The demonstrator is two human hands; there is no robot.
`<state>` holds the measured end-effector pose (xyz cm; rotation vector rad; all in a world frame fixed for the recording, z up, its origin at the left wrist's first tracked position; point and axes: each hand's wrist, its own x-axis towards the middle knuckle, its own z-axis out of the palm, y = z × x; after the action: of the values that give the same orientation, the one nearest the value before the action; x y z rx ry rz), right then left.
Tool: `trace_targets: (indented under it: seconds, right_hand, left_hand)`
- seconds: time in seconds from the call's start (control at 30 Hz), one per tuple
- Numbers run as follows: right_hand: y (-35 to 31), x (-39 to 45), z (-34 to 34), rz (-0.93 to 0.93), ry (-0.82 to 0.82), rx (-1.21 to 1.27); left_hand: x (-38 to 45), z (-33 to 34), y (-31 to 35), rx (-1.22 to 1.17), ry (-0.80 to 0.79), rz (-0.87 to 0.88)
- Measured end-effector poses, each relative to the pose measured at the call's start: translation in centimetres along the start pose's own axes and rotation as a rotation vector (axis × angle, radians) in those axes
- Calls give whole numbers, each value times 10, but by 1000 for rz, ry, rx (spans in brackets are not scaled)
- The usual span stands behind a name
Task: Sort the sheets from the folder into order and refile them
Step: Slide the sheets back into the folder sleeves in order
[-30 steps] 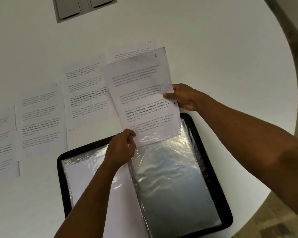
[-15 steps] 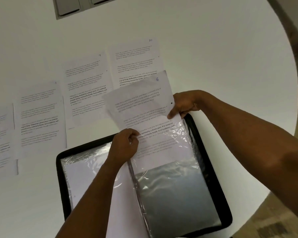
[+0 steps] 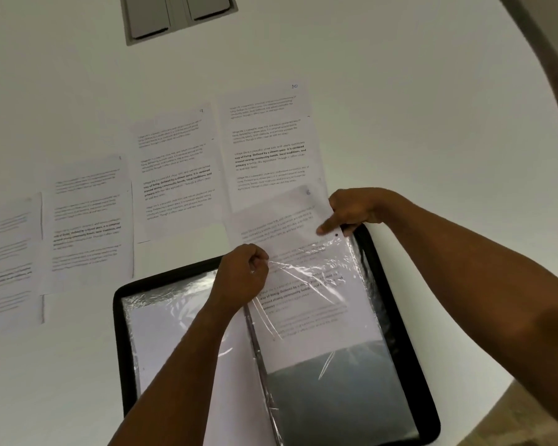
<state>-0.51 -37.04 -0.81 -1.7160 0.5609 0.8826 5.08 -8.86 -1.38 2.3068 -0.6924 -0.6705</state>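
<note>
Now the fingers of the left hand (image 3: 242, 278) are curled, pinching the top corner of a clear plastic sleeve (image 3: 316, 304) at the folder's spine. The right hand (image 3: 351, 212) grips the upper right edge of a printed sheet (image 3: 284, 226), forefinger stretched out along the paper. That sheet is partway inside the sleeve, its top part still sticking out over the far rim of the open black folder (image 3: 409, 349). The folder lies flat on the white table (image 3: 400, 107). Beyond it four more printed sheets lie in a row: one marked 10 (image 3: 268, 136), one beside it (image 3: 174, 175), and two farther left (image 3: 87, 220) (image 3: 7, 252).
</note>
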Motion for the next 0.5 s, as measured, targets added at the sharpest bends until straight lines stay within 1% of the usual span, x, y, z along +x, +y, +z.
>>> trace_targets:
  seconds: [0.03,0.1,0.13,0.2,0.23,0.27,0.3,0.33,0.37,0.43,0.47,0.5]
  right_hand:
    - [-1,-1,0,14,-27,-8]
    - [-4,1,3,-29,16,66]
    - [-6,3,6,-71,73,155]
    - [-11,8,12,-162,244,305]
    - [-13,10,14,-205,334,291]
    - [-15,12,15,-242,398,220]
    - [-15,13,14,-267,418,139]
    - [-15,12,13,-270,387,60]
    - [-14,11,11,-244,316,-19]
    - [-13,7,5,-152,108,-181]
    - [-13,5,4,-117,33,-224]
    - [-14,5,4,-111,11,-224]
  left_hand:
    - [0,0,0,1,0,3]
    - [-1,1,0,3,6,5]
    - [-1,1,0,3,8,0]
    - [-1,3,-1,5,9,-17]
    - [-1,3,0,9,10,-24]
    - [0,3,0,14,10,-29]
    - [0,3,0,17,9,-29]
    - [0,3,0,21,7,-23]
    - [1,3,1,26,4,-14]
    - [2,4,2,34,-7,-8]
    - [2,4,2,33,-10,-12]
    - [2,4,2,28,-11,-16]
